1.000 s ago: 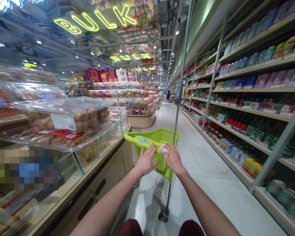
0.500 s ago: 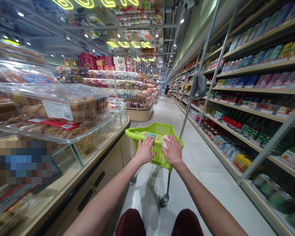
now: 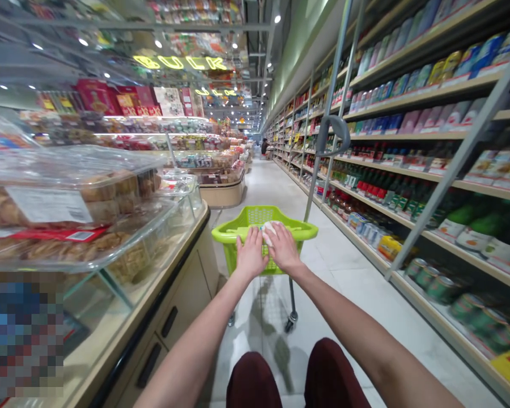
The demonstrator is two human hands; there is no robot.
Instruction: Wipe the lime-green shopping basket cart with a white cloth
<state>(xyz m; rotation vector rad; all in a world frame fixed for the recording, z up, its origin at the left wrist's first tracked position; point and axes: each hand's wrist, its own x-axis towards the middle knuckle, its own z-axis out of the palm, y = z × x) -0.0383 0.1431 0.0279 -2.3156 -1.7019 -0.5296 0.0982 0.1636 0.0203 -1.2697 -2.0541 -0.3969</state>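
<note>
A lime-green shopping cart (image 3: 259, 214) with a perforated plastic basket stands before me on thin metal legs with casters. My left hand (image 3: 252, 254) curls its fingers over the near handle bar. Close beside it, my right hand (image 3: 281, 245) also rests over the bar, with a crumpled white wad, perhaps a tissue (image 3: 272, 228), between its fingers and the handle. The palms face down, and the fingertips partly hide the bar. A small bit of the handle's coloured label shows between the hands.
At left, a counter (image 3: 195, 241) carries clear boxes of baked goods (image 3: 72, 198). Tall shelves (image 3: 408, 136) of cans and bottles line the right side. A leaning metal pole (image 3: 317, 175) has a grey loop (image 3: 334, 136). Tiled aisle floor (image 3: 259, 175) runs ahead; a distant person (image 3: 264, 147) is by the shelves.
My view has turned slightly right and forward, so the scene slides left. The cart now faces more squarely along the aisle. My hands sit closer together on its handle.
</note>
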